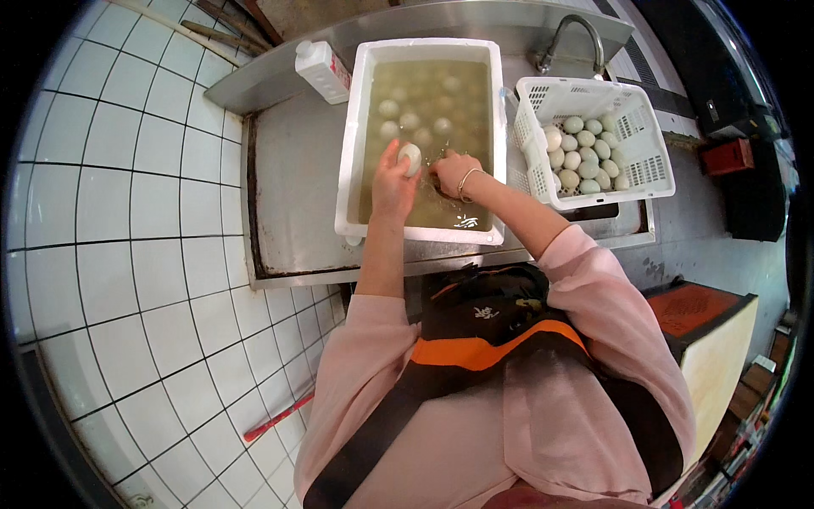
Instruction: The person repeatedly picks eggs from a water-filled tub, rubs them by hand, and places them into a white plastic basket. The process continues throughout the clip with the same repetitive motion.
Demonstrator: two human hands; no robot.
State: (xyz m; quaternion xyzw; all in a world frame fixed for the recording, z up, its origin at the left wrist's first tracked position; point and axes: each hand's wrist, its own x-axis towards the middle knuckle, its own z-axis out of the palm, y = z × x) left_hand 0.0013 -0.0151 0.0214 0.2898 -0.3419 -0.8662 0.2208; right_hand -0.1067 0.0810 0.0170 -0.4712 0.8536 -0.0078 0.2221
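Observation:
My left hand grips a pale egg just above the water in a white styrofoam box. Its fingers wrap around the lower left side of the egg. My right hand is at the water surface to the right, wrist bent, with droplets and ripples around it. The fingers curl down, and a brownish patch shows beneath them; whether that is an object in the hand is unclear. Cloudy yellow-green water fills the box. Several eggs show near the surface, and more look blurred deeper down.
Right of the box, a white perforated plastic basket holds many pale green and cream eggs. A curved metal faucet rises behind it. A white plastic jug stands back left on the stainless steel counter. White tiled wall borders the left.

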